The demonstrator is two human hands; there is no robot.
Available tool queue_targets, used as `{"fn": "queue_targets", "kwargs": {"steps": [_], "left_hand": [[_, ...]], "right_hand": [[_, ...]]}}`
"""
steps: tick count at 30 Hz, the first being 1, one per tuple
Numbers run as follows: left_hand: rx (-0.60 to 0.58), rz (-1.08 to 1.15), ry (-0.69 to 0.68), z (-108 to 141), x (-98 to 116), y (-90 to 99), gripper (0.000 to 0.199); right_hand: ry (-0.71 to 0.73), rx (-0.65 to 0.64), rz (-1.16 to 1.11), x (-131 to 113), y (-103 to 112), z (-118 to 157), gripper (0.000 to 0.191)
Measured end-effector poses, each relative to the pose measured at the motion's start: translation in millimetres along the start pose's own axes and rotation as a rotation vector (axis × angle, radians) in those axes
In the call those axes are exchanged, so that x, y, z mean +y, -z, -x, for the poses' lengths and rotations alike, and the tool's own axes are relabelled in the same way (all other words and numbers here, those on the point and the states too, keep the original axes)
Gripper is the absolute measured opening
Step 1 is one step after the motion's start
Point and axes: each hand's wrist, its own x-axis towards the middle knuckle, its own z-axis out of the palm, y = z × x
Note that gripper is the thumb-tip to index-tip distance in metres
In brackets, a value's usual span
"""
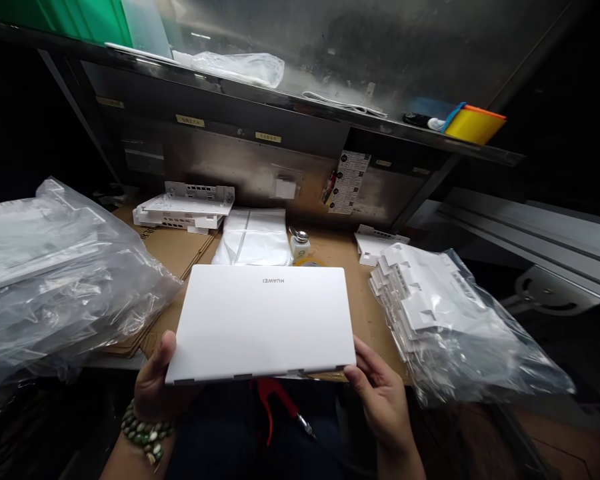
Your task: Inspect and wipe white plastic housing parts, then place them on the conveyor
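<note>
A flat white plastic cover panel (263, 327) with an upside-down HUAWEI mark is held up over the front of the bench. My left hand (155, 380), with a beaded bracelet at the wrist, grips its left front corner. At the right front corner, my right hand (380, 387) has its thumb against the edge and its fingers behind. The panel's underside is hidden. Below it hangs a red-handled air blow gun (283, 400), touched by neither hand. Just beyond the panel lies a stack of clear plastic bags (255, 233), beside a small pump bottle (300, 243).
Bagged white parts (430, 300) pile up on the right, and a large plastic bag (75, 280) bulges at left. White housings (185, 207) rest on cardboard (173, 250) at the back left. A metal shelf (300, 107) crosses above, carrying a yellow item (475, 125).
</note>
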Motion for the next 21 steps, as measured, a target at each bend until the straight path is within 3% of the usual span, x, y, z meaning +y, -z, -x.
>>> {"fn": "queue_targets", "kwargs": {"steps": [6, 12, 16, 18, 21], "left_hand": [[-0.025, -0.116, -0.033, -4.9, 24.7, -26.5, 0.069], [-0.131, -0.351, 0.067, -5.5, 41.0, -44.3, 0.067], [-0.087, -0.558, -0.162, 0.8, 39.2, -35.5, 0.045], [-0.178, -0.657, -0.325, 4.5, 41.2, -33.3, 0.032], [-0.427, -0.78, -0.563, 9.1, 47.9, -37.1, 0.012]], "right_hand": [[-0.027, -0.023, 0.039, 2.2, 0.3, 0.3, 0.041], [-0.071, 0.027, 0.232, 36.6, 11.6, -0.5, 0.037], [0.008, 0.033, 0.332, 50.8, 14.6, -5.0, 0.03], [0.081, 0.004, 0.373, 51.1, 13.9, -7.9, 0.03], [0.138, 0.001, 0.422, 49.2, 11.7, -10.6, 0.032]]}}
